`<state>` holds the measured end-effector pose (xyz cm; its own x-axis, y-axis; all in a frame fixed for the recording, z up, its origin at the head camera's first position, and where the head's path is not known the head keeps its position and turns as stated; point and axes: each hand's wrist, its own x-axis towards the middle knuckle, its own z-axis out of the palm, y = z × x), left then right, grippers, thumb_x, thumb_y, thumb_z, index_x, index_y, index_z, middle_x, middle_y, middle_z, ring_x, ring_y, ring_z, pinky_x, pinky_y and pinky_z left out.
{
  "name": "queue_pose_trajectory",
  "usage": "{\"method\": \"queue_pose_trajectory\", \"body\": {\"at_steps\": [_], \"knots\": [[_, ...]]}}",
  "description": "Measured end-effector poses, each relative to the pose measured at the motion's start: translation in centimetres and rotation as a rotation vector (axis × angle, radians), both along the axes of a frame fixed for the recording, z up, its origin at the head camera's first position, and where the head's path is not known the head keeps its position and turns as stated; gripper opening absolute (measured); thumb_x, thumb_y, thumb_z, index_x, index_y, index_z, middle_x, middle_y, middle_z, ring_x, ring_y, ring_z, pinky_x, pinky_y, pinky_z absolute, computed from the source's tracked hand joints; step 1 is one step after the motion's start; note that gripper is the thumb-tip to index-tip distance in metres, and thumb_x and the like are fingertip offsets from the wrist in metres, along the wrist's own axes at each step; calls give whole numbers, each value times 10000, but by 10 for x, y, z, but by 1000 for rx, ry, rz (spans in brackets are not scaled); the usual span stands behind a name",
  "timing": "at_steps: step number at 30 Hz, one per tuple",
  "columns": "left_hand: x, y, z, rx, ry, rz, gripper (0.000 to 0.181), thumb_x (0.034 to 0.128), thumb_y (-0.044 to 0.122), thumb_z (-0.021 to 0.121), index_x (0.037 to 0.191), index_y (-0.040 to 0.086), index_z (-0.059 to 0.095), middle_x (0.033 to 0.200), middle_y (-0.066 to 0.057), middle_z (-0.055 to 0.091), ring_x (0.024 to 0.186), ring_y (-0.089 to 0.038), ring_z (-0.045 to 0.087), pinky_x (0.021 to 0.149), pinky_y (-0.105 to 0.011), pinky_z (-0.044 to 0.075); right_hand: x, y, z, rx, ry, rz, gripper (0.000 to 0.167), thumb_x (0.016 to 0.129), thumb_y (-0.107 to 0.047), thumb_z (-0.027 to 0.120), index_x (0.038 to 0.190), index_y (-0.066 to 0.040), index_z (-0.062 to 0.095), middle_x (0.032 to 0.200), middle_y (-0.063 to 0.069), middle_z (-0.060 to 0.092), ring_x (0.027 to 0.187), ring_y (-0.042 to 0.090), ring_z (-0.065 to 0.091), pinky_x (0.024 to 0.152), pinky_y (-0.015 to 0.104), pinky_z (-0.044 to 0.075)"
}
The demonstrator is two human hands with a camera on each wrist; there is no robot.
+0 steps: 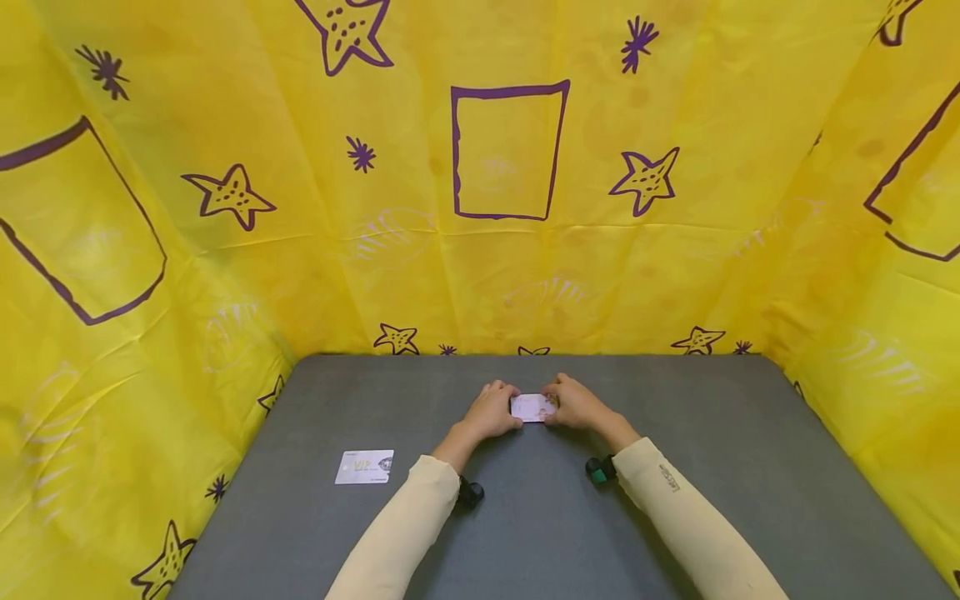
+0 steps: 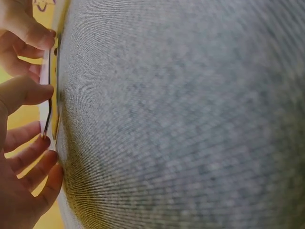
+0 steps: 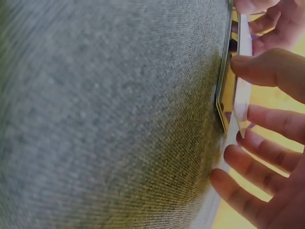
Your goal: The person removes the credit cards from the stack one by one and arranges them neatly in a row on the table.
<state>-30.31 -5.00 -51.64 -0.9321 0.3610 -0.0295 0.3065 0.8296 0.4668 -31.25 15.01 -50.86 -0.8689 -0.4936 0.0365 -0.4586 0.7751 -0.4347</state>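
A small pale pinkish card (image 1: 531, 407) with a picture on its right part is held between both hands near the far middle of the table. My left hand (image 1: 491, 408) pinches its left end, the thumb on the near edge and fingers on the far side. The right hand (image 1: 579, 403) grips the opposite end the same way. Seen edge-on in the right wrist view, the thin card (image 3: 243, 71) stands slightly above a dark-edged flat strip (image 3: 220, 88) with yellow showing between. Whether that strip is a second flat piece, I cannot tell.
A white-silver card (image 1: 364, 467) printed "VIP" lies on the left part of the grey table (image 1: 525, 533). Yellow cloth walls (image 1: 510, 275) with purple drawings rise behind the table and along both sides. Dark wrist devices (image 1: 600, 470) sit at both sleeve cuffs.
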Motion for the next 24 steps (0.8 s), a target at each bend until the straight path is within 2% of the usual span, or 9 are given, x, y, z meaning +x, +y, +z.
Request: {"method": "queue_pose_trajectory", "body": {"at_steps": [9,24], "knots": [[-3,1,-4,18,5,-18,519,818,244,757,1281,70,600,1259,-108,564,1153,-270,486,984,-414,426,0,4,0,8,10,1,465,756,-216,811,1161,-21,692,947,92,559,790,171,454,696,297,381],[-1,-1,-2,32,7,-3,514,818,246,765,1275,80,599,1277,-104,552,1156,-260,481,992,-415,430,1,4,1,11,30,6,465,766,-216,800,1170,-20,683,1021,107,596,834,184,488,731,322,418]]}}
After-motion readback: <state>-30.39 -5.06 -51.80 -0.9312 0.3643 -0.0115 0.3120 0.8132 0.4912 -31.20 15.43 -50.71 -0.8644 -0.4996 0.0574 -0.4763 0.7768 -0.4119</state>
